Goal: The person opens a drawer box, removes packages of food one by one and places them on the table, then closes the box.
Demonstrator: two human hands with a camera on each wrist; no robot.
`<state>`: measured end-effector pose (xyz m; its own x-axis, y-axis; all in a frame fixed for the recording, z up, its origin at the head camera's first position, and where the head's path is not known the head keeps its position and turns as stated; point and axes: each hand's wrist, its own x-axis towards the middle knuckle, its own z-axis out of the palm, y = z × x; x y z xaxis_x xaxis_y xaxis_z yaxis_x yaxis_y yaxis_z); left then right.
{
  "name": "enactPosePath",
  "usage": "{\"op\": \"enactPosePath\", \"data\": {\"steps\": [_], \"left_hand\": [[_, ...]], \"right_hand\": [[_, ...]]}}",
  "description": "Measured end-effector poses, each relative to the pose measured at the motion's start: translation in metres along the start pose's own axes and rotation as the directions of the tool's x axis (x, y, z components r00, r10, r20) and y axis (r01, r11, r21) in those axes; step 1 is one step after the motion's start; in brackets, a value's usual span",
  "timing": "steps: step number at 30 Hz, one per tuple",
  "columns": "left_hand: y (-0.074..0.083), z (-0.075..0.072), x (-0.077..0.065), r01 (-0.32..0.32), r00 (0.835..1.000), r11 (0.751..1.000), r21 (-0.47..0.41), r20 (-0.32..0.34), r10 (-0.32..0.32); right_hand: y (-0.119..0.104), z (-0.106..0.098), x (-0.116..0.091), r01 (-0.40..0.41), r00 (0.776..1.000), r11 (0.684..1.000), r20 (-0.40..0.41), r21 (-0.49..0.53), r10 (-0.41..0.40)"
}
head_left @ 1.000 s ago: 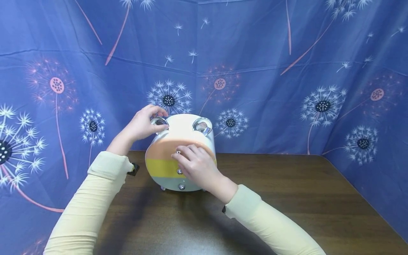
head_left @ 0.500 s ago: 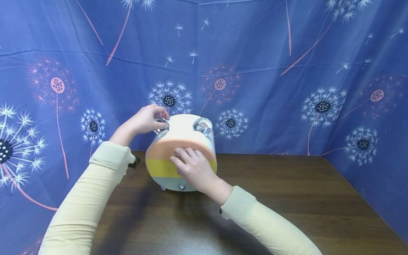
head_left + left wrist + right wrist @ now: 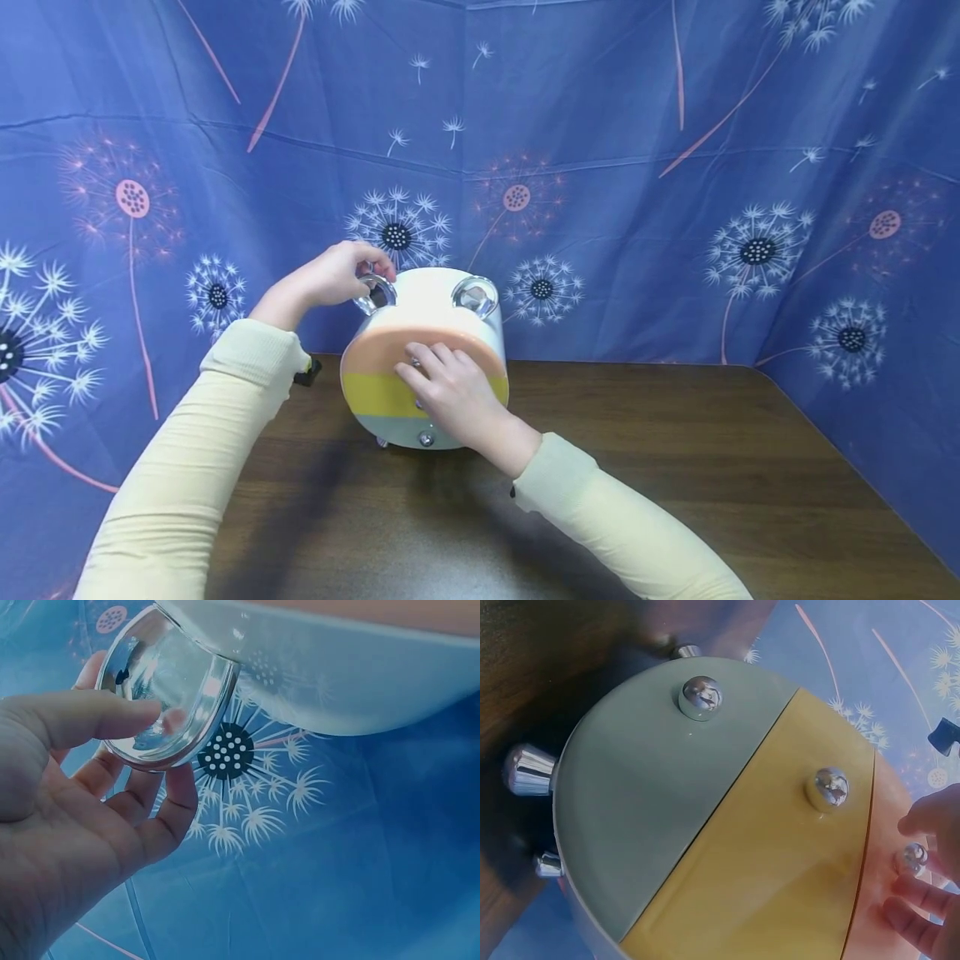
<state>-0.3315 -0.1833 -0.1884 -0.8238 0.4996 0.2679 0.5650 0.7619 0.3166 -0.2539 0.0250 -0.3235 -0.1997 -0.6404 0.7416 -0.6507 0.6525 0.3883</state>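
Note:
A round chest of drawers (image 3: 442,329) with a white body stands on the table, its front banded in peach, yellow and grey-green. Chrome ear-like rings top it on both sides. My left hand (image 3: 333,275) holds the left chrome ring (image 3: 161,690), the thumb over its face and the fingers behind its rim. At the peach top drawer (image 3: 889,817), my right hand (image 3: 457,392) has its thumb and fingers curled around the small chrome knob (image 3: 913,859); firm contact is hard to see. Chrome knobs also sit on the yellow drawer (image 3: 780,855) and grey-green drawer (image 3: 660,780). All three drawers look closed.
The dark wooden table (image 3: 675,450) extends in front and to the right. A blue curtain (image 3: 615,208) with dandelion prints hangs behind and along the sides. The right chrome ring (image 3: 476,296) and short chrome feet (image 3: 529,771) stick out from the body.
My right hand has shifted slightly left and stays around the top knob. The left thumb has drawn back a little on the chrome ring. The chest stands where it was.

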Motion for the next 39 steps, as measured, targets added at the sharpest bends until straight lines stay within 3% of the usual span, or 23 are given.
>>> {"op": "enactPosePath", "data": {"steps": [5,14,31,39], "left_hand": [[0.004,-0.005,0.003,0.002,0.999,0.999,0.036,0.051,-0.004],[0.014,-0.014,0.004,0.085,0.985,0.995,0.046,0.148,-0.091],[0.014,-0.017,0.006,0.056,0.981,0.996,0.066,0.180,-0.067],[0.016,-0.016,0.006,0.088,0.980,0.993,0.084,0.169,-0.101]], "right_hand": [[0.000,0.000,0.002,0.001,1.000,1.000,0.016,-0.010,-0.001],[0.000,-0.001,0.004,0.010,1.000,1.000,0.020,-0.022,-0.009],[0.003,-0.003,0.008,0.017,0.997,1.000,0.082,-0.007,-0.017],[0.001,-0.007,0.009,0.026,0.995,1.000,0.096,-0.012,-0.025]]}}
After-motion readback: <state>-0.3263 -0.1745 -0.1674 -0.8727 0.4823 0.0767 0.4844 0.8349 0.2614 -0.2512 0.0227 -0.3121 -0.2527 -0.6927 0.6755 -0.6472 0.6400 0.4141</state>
